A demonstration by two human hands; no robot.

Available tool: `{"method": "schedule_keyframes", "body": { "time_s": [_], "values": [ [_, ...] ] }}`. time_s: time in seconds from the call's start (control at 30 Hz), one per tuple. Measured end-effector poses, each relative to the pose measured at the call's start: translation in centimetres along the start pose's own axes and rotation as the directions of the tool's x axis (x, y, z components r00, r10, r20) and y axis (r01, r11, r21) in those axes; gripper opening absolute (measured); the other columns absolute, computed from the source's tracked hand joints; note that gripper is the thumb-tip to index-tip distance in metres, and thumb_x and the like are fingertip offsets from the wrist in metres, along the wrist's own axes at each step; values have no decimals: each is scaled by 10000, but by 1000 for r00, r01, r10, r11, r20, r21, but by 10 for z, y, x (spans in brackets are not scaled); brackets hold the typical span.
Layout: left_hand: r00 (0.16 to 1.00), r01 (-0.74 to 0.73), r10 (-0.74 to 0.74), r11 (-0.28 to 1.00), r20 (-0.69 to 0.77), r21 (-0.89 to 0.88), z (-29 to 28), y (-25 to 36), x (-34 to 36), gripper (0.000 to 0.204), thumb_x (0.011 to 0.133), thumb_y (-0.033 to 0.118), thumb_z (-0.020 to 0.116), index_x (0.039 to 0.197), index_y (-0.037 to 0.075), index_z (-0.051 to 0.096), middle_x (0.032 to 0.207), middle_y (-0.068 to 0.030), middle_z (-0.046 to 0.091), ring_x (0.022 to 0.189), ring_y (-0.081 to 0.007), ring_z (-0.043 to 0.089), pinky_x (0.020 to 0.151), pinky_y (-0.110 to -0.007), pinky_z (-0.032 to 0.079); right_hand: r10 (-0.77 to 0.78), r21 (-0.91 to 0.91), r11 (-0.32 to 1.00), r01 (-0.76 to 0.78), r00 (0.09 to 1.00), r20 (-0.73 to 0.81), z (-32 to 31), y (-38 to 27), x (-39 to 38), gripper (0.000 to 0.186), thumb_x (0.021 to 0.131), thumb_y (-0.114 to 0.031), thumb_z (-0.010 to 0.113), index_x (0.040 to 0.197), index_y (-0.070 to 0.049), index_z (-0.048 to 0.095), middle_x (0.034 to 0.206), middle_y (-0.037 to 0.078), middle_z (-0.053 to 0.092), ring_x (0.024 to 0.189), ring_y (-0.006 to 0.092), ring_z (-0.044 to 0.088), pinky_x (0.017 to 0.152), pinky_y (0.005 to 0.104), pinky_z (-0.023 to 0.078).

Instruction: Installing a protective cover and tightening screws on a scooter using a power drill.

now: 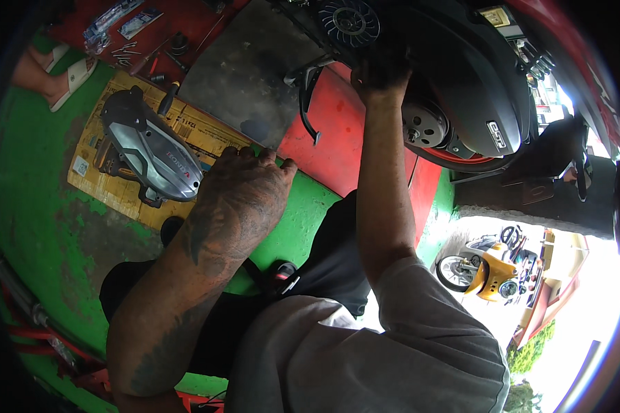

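A dark scooter (pixel 461 76) stands at the upper right with its drive side uncovered. A finned fan wheel (pixel 349 24) and a round clutch bell (pixel 424 122) with holes are exposed. My right hand (pixel 384 72) reaches in between these two parts. Its fingers are lost in shadow, so its grip is hidden. My left hand (pixel 244 189) hangs back-up over the floor in front of me, its fingers bent downward and their tips out of sight. Left of it, a silver-and-black engine side cover (pixel 155 148) lies on flattened cardboard (pixel 86 155).
A screwdriver (pixel 167 100) rests beside the cover. Loose tools (pixel 124 54) and plastic packets (pixel 139 24) lie on the red floor. The scooter's stand (pixel 310 103) juts down ahead. Another person's sandalled feet (pixel 69 82) are at far left. A yellow motorbike (pixel 492 275) stands outside at right.
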State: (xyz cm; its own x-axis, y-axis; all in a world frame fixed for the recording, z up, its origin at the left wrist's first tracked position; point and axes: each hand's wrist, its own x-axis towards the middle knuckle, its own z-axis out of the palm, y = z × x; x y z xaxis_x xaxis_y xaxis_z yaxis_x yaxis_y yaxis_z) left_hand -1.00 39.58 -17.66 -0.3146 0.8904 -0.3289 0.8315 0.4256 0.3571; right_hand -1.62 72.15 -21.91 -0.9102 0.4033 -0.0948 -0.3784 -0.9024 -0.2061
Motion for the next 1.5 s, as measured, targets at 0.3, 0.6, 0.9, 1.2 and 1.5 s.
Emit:
{"method": "schedule_keyframes", "body": {
  "time_s": [0.3,0.6,0.9,1.2,1.5],
  "values": [
    [997,-34,35,999,-73,22,4,0,0,539,974,384,641,1441,133,545,1354,-140,632,1211,-304,630,1057,-475,454,-282,-443,865,234,958,-44,4,3,7,519,979,-577,356,1304,-251,595,1319,-37,631,1154,161,580,915,341,406],
    [999,-27,27,999,-23,18,4,-1,-4,561,963,407,649,1451,154,535,1362,-126,627,1198,-297,626,1055,-480,446,-292,-483,847,221,954,-75,4,4,1,532,977,-563,366,1326,-234,595,1335,12,625,1192,186,570,931,379,421],
    [999,-32,32,999,18,6,-1,0,-5,576,952,419,659,1452,159,542,1352,-123,636,1189,-279,628,1047,-463,446,-178,-254,943,216,970,165,-7,-2,7,571,990,-494,391,1401,-137,566,1423,110,580,1308,255,546,1038,475,472],
    [1000,-31,31,1000,-4,-1,3,0,-6,578,949,414,665,1444,142,542,1326,-131,642,1184,-289,627,1039,-462,450,-282,-437,876,206,952,-117,11,12,-2,515,986,-518,414,1304,-169,619,1321,38,632,1167,212,600,792,363,446],
    [997,-15,16,1000,-72,12,5,0,-6,564,954,367,676,1442,118,539,1344,-159,632,1228,-331,619,1074,-477,456,-129,-567,816,112,992,10,-3,-11,7,479,985,-543,421,1249,-213,646,1217,-34,679,1030,168,654,704,355,403]
  ]
}}
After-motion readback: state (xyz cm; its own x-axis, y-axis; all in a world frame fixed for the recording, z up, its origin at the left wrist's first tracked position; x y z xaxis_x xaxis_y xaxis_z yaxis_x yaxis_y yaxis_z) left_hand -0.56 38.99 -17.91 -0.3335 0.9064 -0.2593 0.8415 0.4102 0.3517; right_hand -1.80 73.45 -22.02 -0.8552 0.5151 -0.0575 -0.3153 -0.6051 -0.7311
